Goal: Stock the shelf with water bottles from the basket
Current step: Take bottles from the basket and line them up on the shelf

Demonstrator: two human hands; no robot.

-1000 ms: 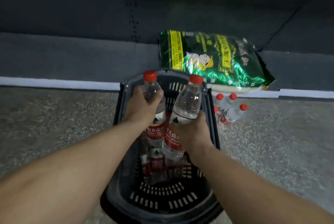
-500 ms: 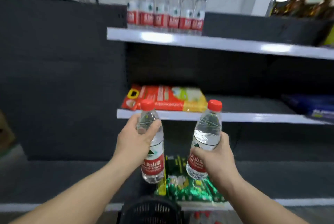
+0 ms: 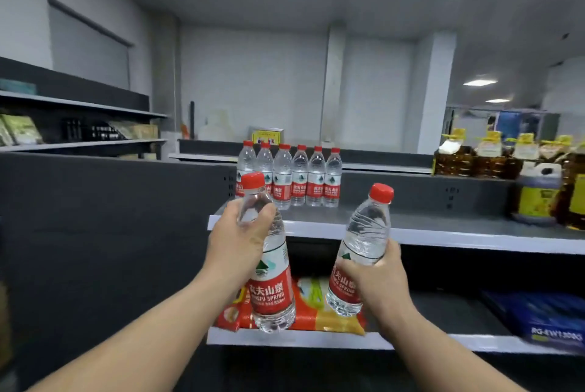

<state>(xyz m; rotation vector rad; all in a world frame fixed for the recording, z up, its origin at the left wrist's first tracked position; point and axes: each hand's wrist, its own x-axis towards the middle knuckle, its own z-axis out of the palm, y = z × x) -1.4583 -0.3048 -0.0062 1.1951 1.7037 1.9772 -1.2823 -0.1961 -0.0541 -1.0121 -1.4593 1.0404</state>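
Top shelf [image 3: 443,227] at about 12 o'clock, already with a row of water bottles [image 3: 289,181] standing at the back, probably to keep the front free for more. Left bottle [image 3: 269,261] gripped near the top by the left hand [image 3: 235,246], standing straight. Right bottle [image 3: 361,252] gripped around the middle by the right hand [image 3: 376,277], leaning toward 1 o'clock. Both held up just below the shelf edge, ready to set down. No basket in sight.

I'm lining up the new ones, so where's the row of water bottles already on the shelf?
In the head view, the row of bottles stands upright on the top shelf, left end, against its back panel, just behind the left hand.
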